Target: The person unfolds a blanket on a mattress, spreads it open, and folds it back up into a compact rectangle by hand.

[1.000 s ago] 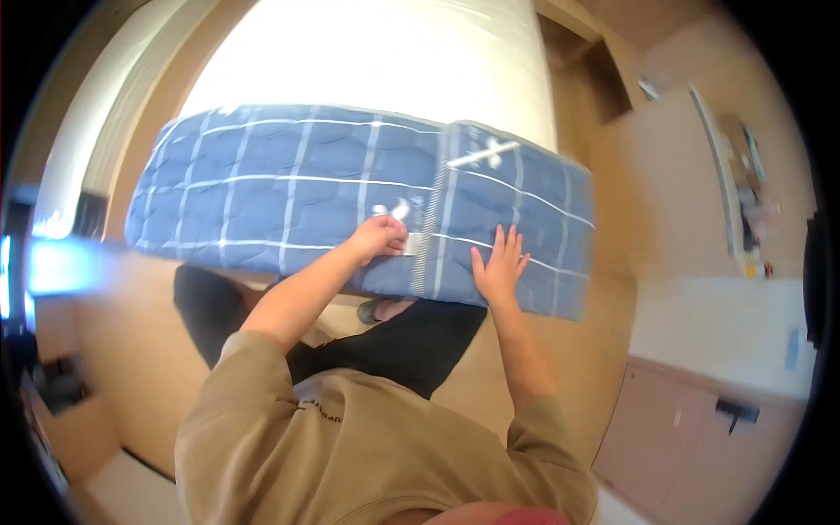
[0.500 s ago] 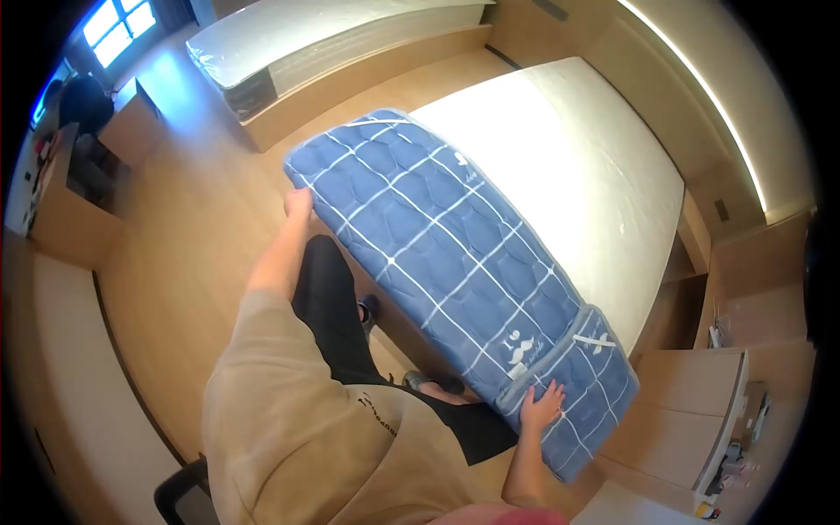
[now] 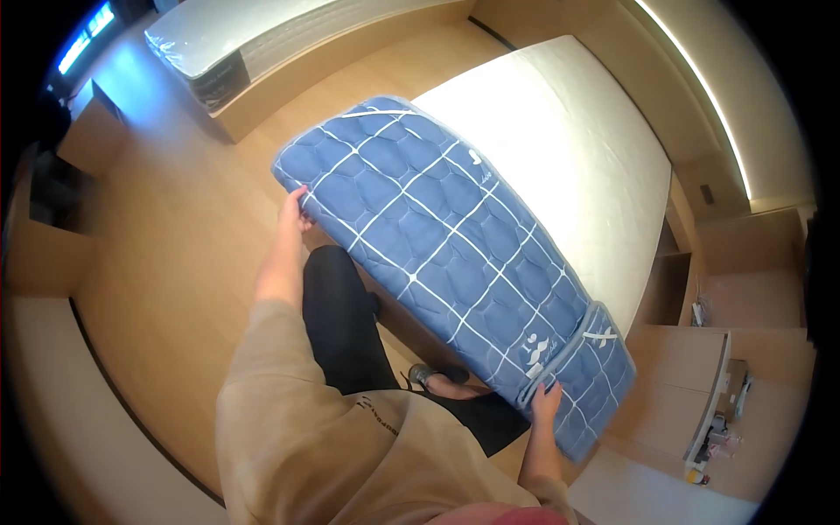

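Observation:
A blue quilted pad [image 3: 429, 227] with white grid lines lies folded lengthwise along the near end of the bare white mattress [image 3: 560, 149], part of it over the edge. My left hand [image 3: 297, 210] grips the pad's near edge close to its left end, fingers curled round the border. Near the right end, my right hand [image 3: 547, 401] pinches the edge of the folded-over flap [image 3: 582, 385], beside the printed lettering and a small white tag. An elastic strap crosses each end of the pad.
Another plastic-wrapped mattress [image 3: 206, 39] rests on a wooden base at the upper left. Right of the bed stands a cabinet [image 3: 669, 372] with small items on its shelf. Open boxes [image 3: 52, 254] are at the far left; my legs are beside the bed.
My left hand has gone from the pad's tag area to its left end and now grips there. My right hand has gone from lying flat to pinching the flap edge. The view has turned.

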The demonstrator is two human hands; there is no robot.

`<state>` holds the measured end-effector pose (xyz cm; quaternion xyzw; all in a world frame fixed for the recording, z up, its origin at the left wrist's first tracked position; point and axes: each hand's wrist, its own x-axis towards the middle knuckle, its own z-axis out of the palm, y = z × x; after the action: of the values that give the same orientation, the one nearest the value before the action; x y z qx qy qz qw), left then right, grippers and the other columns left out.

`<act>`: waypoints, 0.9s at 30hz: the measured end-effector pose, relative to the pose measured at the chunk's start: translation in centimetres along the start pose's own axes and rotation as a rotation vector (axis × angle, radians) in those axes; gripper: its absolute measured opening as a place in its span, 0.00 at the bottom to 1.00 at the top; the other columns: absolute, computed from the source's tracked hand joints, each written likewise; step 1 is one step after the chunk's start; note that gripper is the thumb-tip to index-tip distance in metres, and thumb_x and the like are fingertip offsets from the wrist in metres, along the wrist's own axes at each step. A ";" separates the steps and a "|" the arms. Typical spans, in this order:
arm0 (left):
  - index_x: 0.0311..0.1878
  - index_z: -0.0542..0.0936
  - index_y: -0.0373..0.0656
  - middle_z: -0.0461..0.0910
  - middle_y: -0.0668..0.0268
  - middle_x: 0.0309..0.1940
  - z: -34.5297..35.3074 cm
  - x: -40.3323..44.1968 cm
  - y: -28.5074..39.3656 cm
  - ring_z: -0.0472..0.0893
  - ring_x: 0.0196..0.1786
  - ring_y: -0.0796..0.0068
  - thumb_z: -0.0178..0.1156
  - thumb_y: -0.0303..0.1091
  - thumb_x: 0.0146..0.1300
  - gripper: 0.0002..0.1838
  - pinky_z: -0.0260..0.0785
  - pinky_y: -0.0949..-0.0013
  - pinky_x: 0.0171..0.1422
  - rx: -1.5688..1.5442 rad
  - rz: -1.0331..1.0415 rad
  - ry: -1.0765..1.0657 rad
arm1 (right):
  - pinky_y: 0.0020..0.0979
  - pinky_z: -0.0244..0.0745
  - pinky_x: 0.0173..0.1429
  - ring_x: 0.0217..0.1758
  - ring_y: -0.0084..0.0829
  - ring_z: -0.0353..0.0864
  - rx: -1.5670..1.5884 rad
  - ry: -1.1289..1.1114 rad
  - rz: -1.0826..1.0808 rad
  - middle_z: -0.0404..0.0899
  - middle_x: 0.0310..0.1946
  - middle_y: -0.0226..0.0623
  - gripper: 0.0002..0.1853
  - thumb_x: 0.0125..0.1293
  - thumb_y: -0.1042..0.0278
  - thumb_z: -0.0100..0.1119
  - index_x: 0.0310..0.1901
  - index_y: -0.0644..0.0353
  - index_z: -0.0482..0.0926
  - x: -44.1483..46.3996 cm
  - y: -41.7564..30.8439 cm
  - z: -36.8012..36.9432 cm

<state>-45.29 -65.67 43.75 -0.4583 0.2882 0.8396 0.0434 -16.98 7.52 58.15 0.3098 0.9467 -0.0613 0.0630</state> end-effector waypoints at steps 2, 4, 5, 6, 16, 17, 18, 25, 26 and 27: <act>0.64 0.69 0.41 0.73 0.56 0.57 0.9 -0.6 1.3 0.74 0.57 0.57 0.69 0.40 0.53 0.35 0.71 0.48 0.57 -0.004 0.093 0.013 | 0.44 0.56 0.73 0.72 0.53 0.59 -0.014 -0.001 0.015 0.60 0.69 0.59 0.34 0.63 0.55 0.57 0.66 0.66 0.64 0.0 -0.1 0.2; 0.55 0.74 0.37 0.77 0.56 0.49 2.5 -1.1 2.5 0.79 0.48 0.58 0.66 0.34 0.53 0.26 0.74 0.55 0.52 -0.031 0.298 -0.016 | 0.45 0.55 0.73 0.73 0.52 0.58 -0.010 0.002 0.029 0.59 0.69 0.58 0.35 0.63 0.54 0.58 0.67 0.66 0.63 -0.1 -0.6 0.4; 0.52 0.76 0.36 0.79 0.56 0.46 4.3 -2.8 3.0 0.80 0.45 0.59 0.65 0.31 0.52 0.22 0.74 0.59 0.51 -0.041 0.431 0.014 | 0.45 0.55 0.74 0.73 0.52 0.57 -0.006 0.006 0.039 0.59 0.69 0.57 0.35 0.62 0.53 0.58 0.67 0.65 0.63 -0.5 -1.0 0.2; 0.50 0.76 0.35 0.80 0.56 0.44 6.4 -4.5 3.2 0.80 0.43 0.60 0.64 0.30 0.52 0.21 0.74 0.61 0.50 0.022 0.629 0.037 | 0.45 0.55 0.74 0.73 0.52 0.57 0.001 0.010 0.051 0.59 0.70 0.56 0.36 0.62 0.53 0.59 0.67 0.65 0.63 -0.7 -1.3 0.1; 0.41 0.75 0.38 0.78 0.56 0.52 24.4 -30.8 -19.0 0.77 0.57 0.55 0.60 0.23 0.42 0.18 0.69 0.58 0.57 0.956 1.641 -1.028 | 0.36 0.59 0.71 0.72 0.42 0.63 0.854 0.077 0.230 0.64 0.68 0.49 0.30 0.61 0.55 0.64 0.61 0.66 0.72 0.8 2.0 2.4; 0.40 0.75 0.38 0.78 0.56 0.53 24.1 -32.2 -21.9 0.76 0.59 0.51 0.61 0.23 0.39 0.19 0.68 0.56 0.60 1.080 1.659 -1.228 | 0.34 0.61 0.69 0.68 0.39 0.66 0.981 0.073 0.236 0.68 0.64 0.48 0.28 0.63 0.56 0.63 0.59 0.66 0.73 0.4 1.9 1.6; 0.41 0.75 0.38 0.75 0.56 0.57 23.4 -32.3 -25.0 0.73 0.63 0.51 0.62 0.24 0.40 0.19 0.65 0.54 0.64 1.259 1.653 -1.376 | 0.32 0.63 0.67 0.65 0.36 0.69 1.108 0.074 0.241 0.72 0.61 0.46 0.25 0.64 0.58 0.62 0.57 0.67 0.74 -0.5 1.0 0.2; 0.47 0.74 0.40 0.58 0.54 0.72 11.0 -30.8 -37.2 0.54 0.76 0.49 0.63 0.35 0.53 0.19 0.43 0.40 0.76 2.031 1.564 -1.526 | 0.28 0.73 0.53 0.48 0.30 0.80 1.023 -0.097 0.066 0.81 0.46 0.42 0.19 0.63 0.62 0.64 0.49 0.68 0.77 -1.6 -1.4 -0.6; 0.47 0.73 0.40 0.59 0.53 0.71 10.4 -32.2 -36.9 0.55 0.75 0.49 0.64 0.34 0.52 0.19 0.43 0.39 0.75 1.963 1.425 -1.528 | 0.29 0.74 0.52 0.47 0.31 0.80 1.010 -0.106 0.016 0.81 0.46 0.43 0.21 0.62 0.61 0.66 0.50 0.68 0.76 -1.4 -2.4 -0.7; 0.47 0.73 0.40 0.60 0.52 0.70 10.0 -33.7 -36.1 0.56 0.74 0.48 0.65 0.34 0.52 0.19 0.44 0.39 0.75 1.893 1.290 -1.520 | 0.29 0.75 0.52 0.47 0.32 0.81 0.997 -0.115 -0.035 0.81 0.45 0.44 0.24 0.60 0.59 0.68 0.51 0.69 0.75 -1.0 -3.7 -0.9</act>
<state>-21.09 -23.99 58.62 0.5279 0.8107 0.2374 0.0880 -18.40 4.12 59.46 0.2823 0.8023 -0.5242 -0.0416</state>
